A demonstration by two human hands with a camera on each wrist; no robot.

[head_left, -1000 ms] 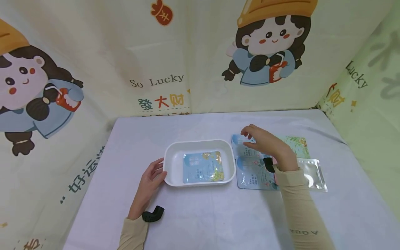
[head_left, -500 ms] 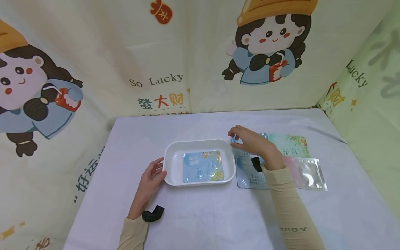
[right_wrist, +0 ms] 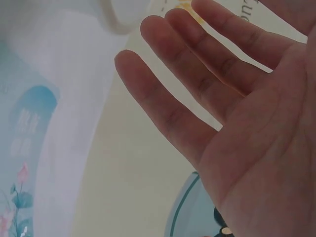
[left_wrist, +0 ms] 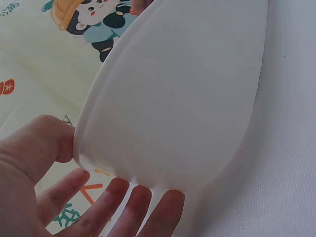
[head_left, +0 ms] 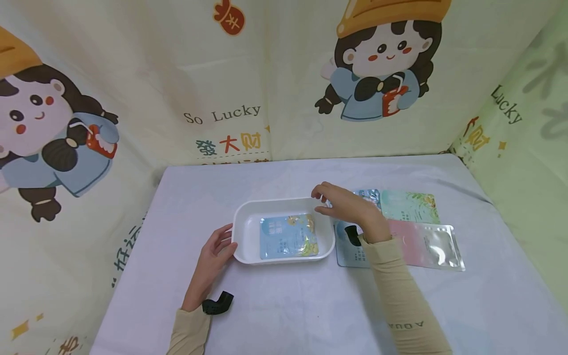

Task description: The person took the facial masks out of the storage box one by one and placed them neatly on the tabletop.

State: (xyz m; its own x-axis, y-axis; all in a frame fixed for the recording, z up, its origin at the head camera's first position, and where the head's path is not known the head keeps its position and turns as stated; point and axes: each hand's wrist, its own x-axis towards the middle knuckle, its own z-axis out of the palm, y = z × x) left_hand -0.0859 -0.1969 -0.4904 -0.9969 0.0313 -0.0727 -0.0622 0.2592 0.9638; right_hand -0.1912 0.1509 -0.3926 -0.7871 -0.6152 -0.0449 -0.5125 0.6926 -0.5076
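Note:
My left hand (head_left: 215, 254) holds the left end of a white plastic tray (head_left: 248, 205). Its thumb lies at the rim, and its fingers touch the outer wall, as the left wrist view shows with the tray (left_wrist: 173, 98) filling the middle. A flat, glossy blue packet (head_left: 288, 236) with a floral print lies inside the tray. Over the tray's right rim hovers my right hand (head_left: 348, 207), its fingers loosely spread with nothing between them. In the right wrist view the fingers (right_wrist: 168, 113) are extended. A blue packet (right_wrist: 19, 148) lies to the left there.
Right of the tray lie more flat packets: blue ones (head_left: 352, 254), partly covered by my right arm, a green one (head_left: 412, 206) and a pink and silver one (head_left: 426, 244). The white cloth-covered table (head_left: 284, 305) ends at a printed curtain (head_left: 293, 133).
My right hand has moved left from above the blue packets to the tray's right rim, uncovering more of the green and pink packets. The left hand and tray stay still.

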